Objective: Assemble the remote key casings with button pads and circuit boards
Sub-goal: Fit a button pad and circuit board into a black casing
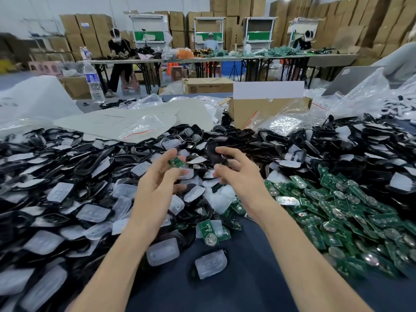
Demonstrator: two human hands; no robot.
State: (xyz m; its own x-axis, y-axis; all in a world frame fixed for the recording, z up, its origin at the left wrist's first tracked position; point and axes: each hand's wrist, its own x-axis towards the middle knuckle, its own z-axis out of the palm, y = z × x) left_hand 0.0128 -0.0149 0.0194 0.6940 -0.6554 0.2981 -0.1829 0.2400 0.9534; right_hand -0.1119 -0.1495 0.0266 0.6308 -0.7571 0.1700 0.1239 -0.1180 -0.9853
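Casing (pixel 213 152): black, held up in the right hand, over the big heap and just right of the left hand's fingertips.
Right hand (pixel 236 174): thumb and fingers curl round the black casing and hold it.
Left hand (pixel 155 183): thumb and fingertips pinch a small green circuit board.
Circuit board (pixel 176 162): sits between the two hands, close to the casing; I cannot tell if they touch.
Mixed heap (pixel 67 176): black casings and cloudy white button pads, spread left of the left hand and on under and past both hands.
Green heap (pixel 337 199): many circuit boards with round silver parts, right of the right hand.
Loose button pad (pixel 210 265): lies on a black shell, nearer the person than the hands, between the two arms.
Worktop (pixel 243 287): dark blue, bare between the forearms.
Cardboard box (pixel 258 111): open, past the right hand, with clear plastic bags beside it.
Water bottle (pixel 93 83): stands far past the left hand.
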